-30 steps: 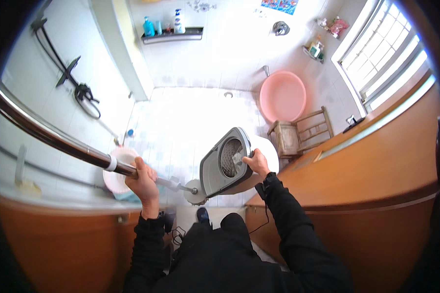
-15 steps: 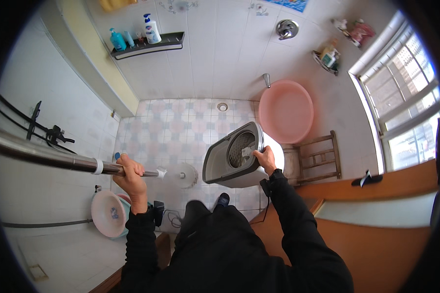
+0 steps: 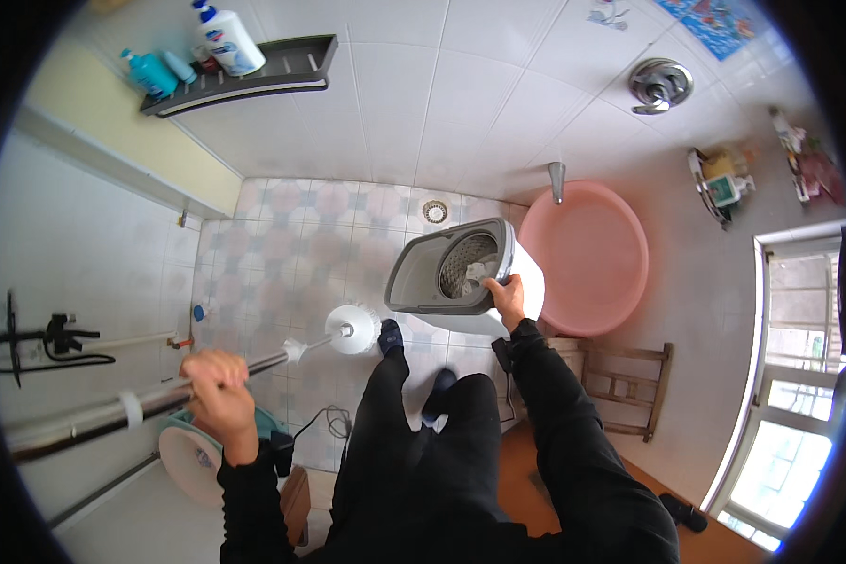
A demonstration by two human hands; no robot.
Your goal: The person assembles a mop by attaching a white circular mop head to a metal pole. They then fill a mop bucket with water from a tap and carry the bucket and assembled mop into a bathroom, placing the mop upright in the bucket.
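My left hand (image 3: 221, 395) is wrapped round the metal handle (image 3: 287, 357) of a mop, at the left. The mop's round white head (image 3: 348, 329) is by the floor, in front of my feet. My right hand (image 3: 508, 305) grips the rim of a grey and white mop bucket (image 3: 526, 282), which leans with its opening turned to the left. Inside it sits a round perforated spin basket (image 3: 456, 265), with something white in it near my thumb. Whether the bucket's base touches the floor is hidden.
A large pink basin (image 3: 587, 258) stands right of the bucket under a spout (image 3: 556, 183). Nearer is a wooden chair (image 3: 630, 385). Stacked basins (image 3: 193, 461) stand at lower left, beside a cable (image 3: 334, 420). A floor drain (image 3: 434, 211) lies beyond the bucket. Bottles fill a wall shelf (image 3: 254, 80).
The view has shifted. My left hand and the mop handle are lower in the picture. One foot has come forward beside the mop head. My right hand still holds the bucket.
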